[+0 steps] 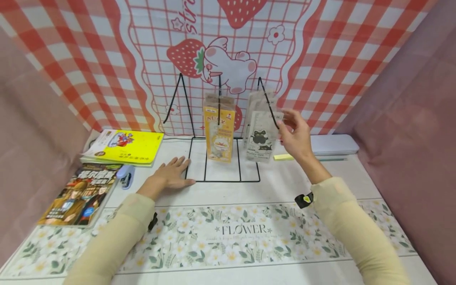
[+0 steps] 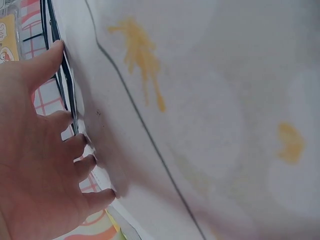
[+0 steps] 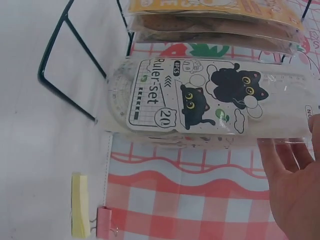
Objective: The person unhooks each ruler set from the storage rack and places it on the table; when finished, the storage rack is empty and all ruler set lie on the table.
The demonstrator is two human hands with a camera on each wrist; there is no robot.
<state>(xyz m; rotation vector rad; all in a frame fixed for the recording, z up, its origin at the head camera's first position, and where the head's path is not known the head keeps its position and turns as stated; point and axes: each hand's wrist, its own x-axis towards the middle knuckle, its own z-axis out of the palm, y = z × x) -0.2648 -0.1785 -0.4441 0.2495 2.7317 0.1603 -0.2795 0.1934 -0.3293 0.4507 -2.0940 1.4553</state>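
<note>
A black wire display rack stands on the table with prongs sticking out toward me. On the right prong hang several clear ruler-set packs printed with black cats. My right hand pinches the upper right part of the front ruler set near the prong's tip. Orange packs hang from the middle prong, while the left prong carries nothing. My left hand lies on the table with its fingers spread, touching the left side of the rack's base; in the left wrist view its thumb meets the wire.
At the left lie a yellow book, a dark-covered comic-style book and a lilac stapler. Behind my right hand are a pale flat case and yellow sticky notes; a pink binder clip lies beside the notes. Checked cloth hangs behind.
</note>
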